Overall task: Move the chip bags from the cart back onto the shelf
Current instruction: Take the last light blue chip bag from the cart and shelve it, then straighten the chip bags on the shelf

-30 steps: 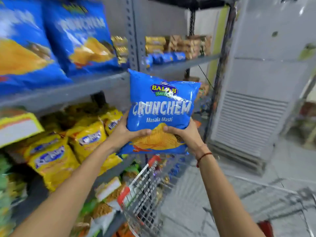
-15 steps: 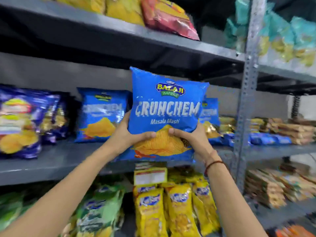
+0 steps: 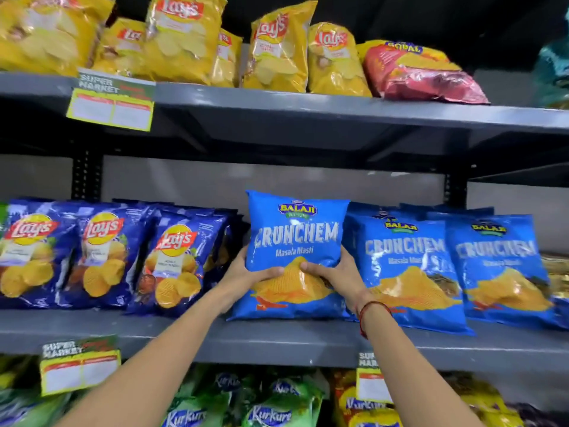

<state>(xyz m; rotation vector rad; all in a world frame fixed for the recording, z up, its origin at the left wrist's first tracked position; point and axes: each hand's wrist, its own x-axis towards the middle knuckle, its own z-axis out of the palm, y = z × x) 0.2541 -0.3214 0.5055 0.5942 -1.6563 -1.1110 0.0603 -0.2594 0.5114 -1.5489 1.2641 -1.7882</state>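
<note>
I hold a bright blue Crunchem chip bag upright with both hands. Its bottom edge rests on the grey middle shelf. My left hand grips its lower left side and my right hand grips its lower right side, thumbs across the front. The bag stands in the gap between dark blue Lay's bags on the left and two matching Crunchem bags on the right. The cart is out of view.
Yellow Lay's bags and a red bag fill the upper shelf. Green and yellow Kurkure bags sit on the shelf below. Price tags hang from the shelf edges.
The view swung from the cart to the shelf front. Both hands carried the blue bag forward and lowered it into the gap on the middle shelf.
</note>
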